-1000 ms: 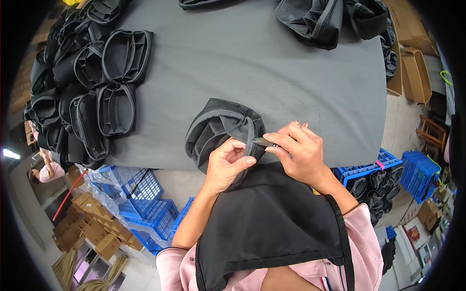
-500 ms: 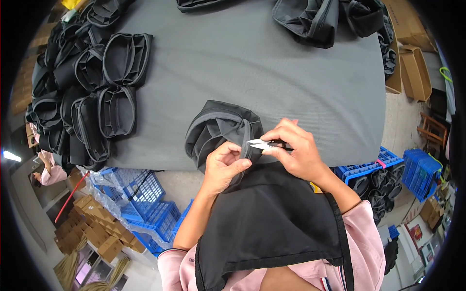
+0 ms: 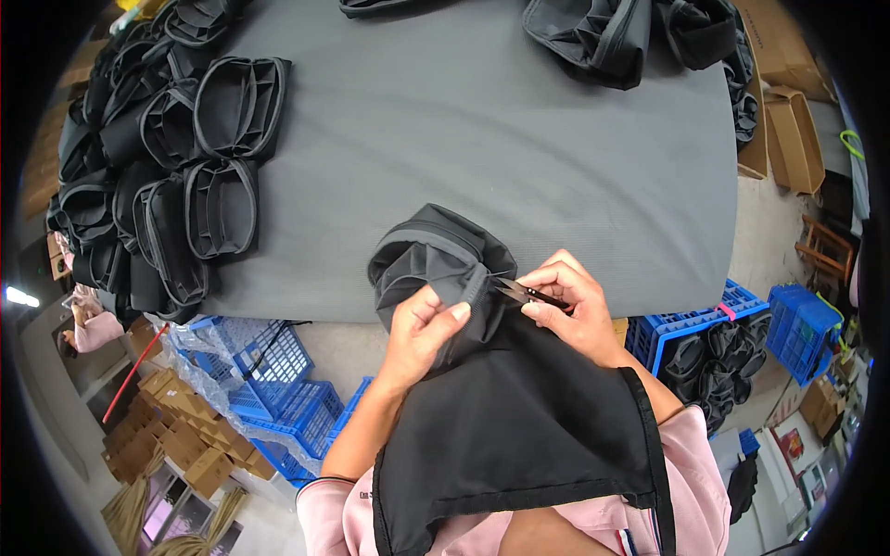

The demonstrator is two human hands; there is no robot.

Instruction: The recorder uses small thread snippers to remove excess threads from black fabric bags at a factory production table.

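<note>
- left hand pinched the black pouch
- right hand gripped snips at its 4 o'clock edge, so probably unfinished
- couldn't tell if the 10 o'clock pile was done

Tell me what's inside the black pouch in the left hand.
The black pouch shows folded dark fabric inside. The left hand and that fabric hide its bottom; anything beneath cannot be seen.

Looks steeply down from the head, as left one of two side-by-side fisheyes; faces the grey tabletop, near above left hand and right hand; reaches out to floor on both sides, bending straight edges rimward.
</note>
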